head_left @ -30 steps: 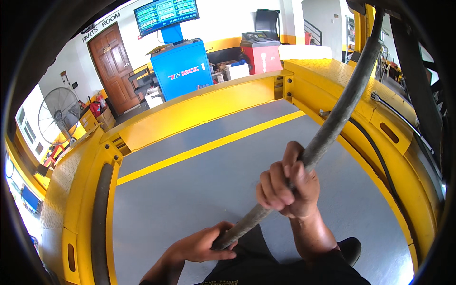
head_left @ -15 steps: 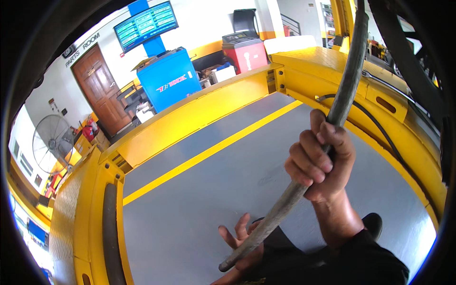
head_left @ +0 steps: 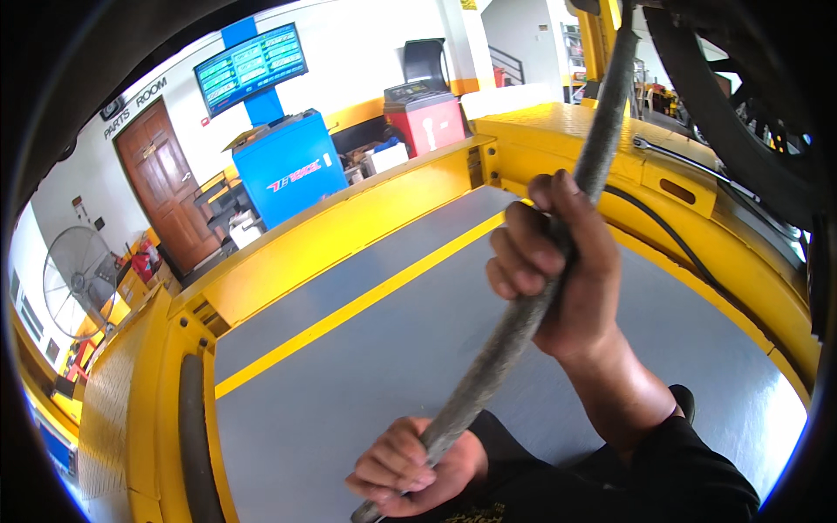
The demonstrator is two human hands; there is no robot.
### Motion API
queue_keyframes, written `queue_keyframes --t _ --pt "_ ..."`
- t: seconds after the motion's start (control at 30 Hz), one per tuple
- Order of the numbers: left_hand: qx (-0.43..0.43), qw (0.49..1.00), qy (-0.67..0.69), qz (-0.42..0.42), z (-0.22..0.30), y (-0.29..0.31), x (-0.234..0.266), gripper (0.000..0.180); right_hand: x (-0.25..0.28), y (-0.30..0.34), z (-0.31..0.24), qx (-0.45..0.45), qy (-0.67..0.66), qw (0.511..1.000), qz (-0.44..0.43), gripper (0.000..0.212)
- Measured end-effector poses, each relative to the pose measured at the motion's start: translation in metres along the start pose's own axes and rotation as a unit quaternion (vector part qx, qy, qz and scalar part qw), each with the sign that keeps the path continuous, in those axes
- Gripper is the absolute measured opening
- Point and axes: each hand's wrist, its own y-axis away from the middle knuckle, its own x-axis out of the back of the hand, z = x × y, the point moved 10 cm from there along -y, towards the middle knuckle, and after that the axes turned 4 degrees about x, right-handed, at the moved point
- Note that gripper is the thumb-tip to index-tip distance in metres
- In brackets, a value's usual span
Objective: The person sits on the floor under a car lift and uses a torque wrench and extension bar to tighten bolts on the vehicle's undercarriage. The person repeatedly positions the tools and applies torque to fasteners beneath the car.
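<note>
A long grey metal pipe [head_left: 493, 366] slants across the head view, from the bottom centre up to the top right. My right hand [head_left: 580, 270] is closed round its middle, fingers curled over the near side. Lower down, my left hand [head_left: 414, 466] wraps the pipe close to its bottom end, which sticks out a little below the fist. At its upper end the pipe meets a dark, narrower part beside a tyre [head_left: 697, 105]; the join is too small to make out.
Yellow lift beams frame the grey floor [head_left: 349, 392], with a front crossbeam [head_left: 349, 235]. A chrome wrench [head_left: 676, 152] and a black hose [head_left: 667, 222] are along the right runway. Beyond stand a blue cabinet [head_left: 288, 170], a red machine [head_left: 427, 122] and a fan [head_left: 80, 281].
My left hand, open beside the pipe's lower end before, has closed round it. The pipe and my right hand have shifted left in the picture, as has the background.
</note>
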Motion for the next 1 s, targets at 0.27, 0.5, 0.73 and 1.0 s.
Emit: queue_keyframes --t 0.27,0.5,0.73,1.0 --pt "-0.038 0.998 0.022 -0.039 0.011 -0.083 -0.041 0.012 -0.003 -0.008 -0.030 0.019 0.163 0.985 -0.046 0.049" --pt "0.031 0.988 0.015 -0.150 0.013 -0.180 -0.093 0.026 0.021 -0.024 -0.071 0.070 0.179 0.979 -0.064 0.052" --pt "-0.067 0.996 0.024 -0.059 0.011 -0.206 -0.096 0.026 0.071 -0.106 -0.190 0.222 0.180 0.952 0.111 0.034" --pt "-0.053 0.989 -0.073 -0.119 0.019 -0.176 -0.081 0.018 0.078 -0.165 -0.267 0.290 0.115 0.949 0.043 0.031"
